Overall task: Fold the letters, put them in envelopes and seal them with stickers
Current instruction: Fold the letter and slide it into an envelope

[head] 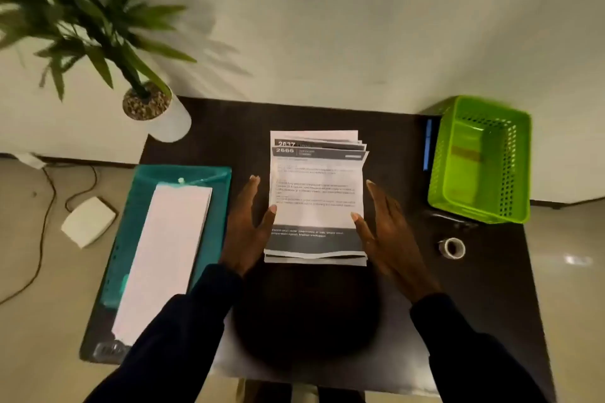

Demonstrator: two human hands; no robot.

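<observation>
Letters: stack [316, 196] mid tabletop [229, 127], print side up, edges uneven, lower sheets poking out top & bottom.
Left hand [247, 229]: grip open, fingers straight along stack's left edge, thumb tip touching top sheet.
Right hand [388, 232]: grip open too, fingers straight by right edge, thumb tip on the paper.
Envelopes [163, 255]: white pile in teal folder [144, 186], left of the stack, just beside left sleeve.
Roll [452, 248]: small, on tabletop right of the hands, prob. the stickers; too blurred to confirm.
Basket [510, 167]: green, far right corner; something flat inside, can't tell what.
Step (est.): squaring the stack or about to take top sheet for 1st fold; nothing looks folded yet.
Risk 1: two sheets coming up together. Cause: wavy sheets lying tight, only thumb tips on the top one.
Risk 2: stack skewing or fanning out. Cause: uneven push from one side.
Risk 3: crooked fold, then no fit in the narrow envelopes. Cause: corners not lined up first.
Risk 4: envelope pile nudged or roll knocked away. Cause: sleeves & forearms passing close on both sides.
</observation>
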